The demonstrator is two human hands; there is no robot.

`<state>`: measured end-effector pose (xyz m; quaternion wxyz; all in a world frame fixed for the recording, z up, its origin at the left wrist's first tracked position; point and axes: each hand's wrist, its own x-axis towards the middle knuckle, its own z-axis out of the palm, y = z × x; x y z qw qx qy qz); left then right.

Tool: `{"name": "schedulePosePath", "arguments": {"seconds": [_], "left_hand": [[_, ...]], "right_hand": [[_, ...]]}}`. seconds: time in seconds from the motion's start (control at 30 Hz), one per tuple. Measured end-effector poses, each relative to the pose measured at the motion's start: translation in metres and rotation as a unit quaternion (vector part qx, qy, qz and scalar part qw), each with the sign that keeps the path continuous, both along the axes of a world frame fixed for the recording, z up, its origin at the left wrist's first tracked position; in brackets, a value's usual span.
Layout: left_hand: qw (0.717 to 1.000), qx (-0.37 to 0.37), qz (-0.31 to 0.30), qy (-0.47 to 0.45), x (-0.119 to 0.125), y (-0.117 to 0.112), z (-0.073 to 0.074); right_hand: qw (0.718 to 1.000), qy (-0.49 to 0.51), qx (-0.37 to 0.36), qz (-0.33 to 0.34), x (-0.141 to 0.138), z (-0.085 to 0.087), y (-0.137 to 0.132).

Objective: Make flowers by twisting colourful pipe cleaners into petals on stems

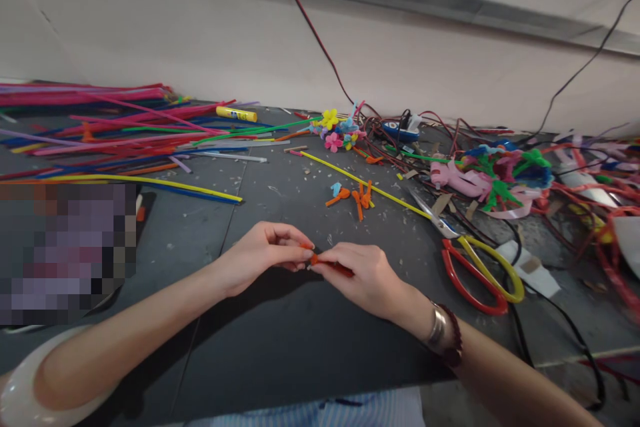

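Note:
My left hand (pixel 265 250) and my right hand (pixel 357 273) meet just above the dark table (pixel 280 340), fingertips pinched together. Between them they hold a short orange pipe cleaner piece (pixel 327 263); its red-orange end pokes out under my right fingers. Both hands are closed on it. Beyond them lie a few small folded orange pieces (pixel 357 199) and a long yellow pipe cleaner (pixel 365 185). Scissors (pixel 475 260) with red and yellow handles rest to the right of my right hand.
A big pile of coloured pipe cleaners (pixel 100 127) covers the back left. Small pipe-cleaner flowers (pixel 337 130), a yellow glue stick (pixel 236 113), a pink glue gun (pixel 457 177), tangled cables and scraps crowd the back right. A blurred patch sits at left.

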<state>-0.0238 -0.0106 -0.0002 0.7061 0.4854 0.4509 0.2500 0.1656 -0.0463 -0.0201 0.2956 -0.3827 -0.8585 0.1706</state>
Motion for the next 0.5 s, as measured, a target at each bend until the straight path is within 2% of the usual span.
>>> {"name": "schedulePosePath", "arguments": {"seconds": [0.2,0.3,0.37,0.4,0.43,0.5], "left_hand": [[0.998,-0.065,-0.007,-0.017,0.000,0.002,-0.001],[0.997,-0.073,-0.012,-0.030,-0.001,0.003,-0.003],[0.999,-0.023,-0.025,-0.028,-0.003,0.004,-0.004],[0.999,0.016,-0.036,-0.021,-0.004,0.004,-0.004],[0.997,0.061,-0.047,-0.009,-0.005,0.004,-0.003],[0.984,0.166,-0.057,0.022,-0.006,0.004,-0.001]], "right_hand": [[0.986,-0.139,0.095,0.010,-0.001,0.000,-0.003],[0.991,-0.114,0.070,-0.002,-0.001,0.000,-0.003],[0.998,-0.020,-0.019,-0.048,-0.002,0.003,0.000],[0.993,0.037,-0.087,-0.074,-0.002,0.004,0.001],[0.977,0.094,-0.167,-0.093,-0.002,0.006,0.003],[0.914,0.193,-0.342,-0.099,-0.003,0.010,0.007]]}}
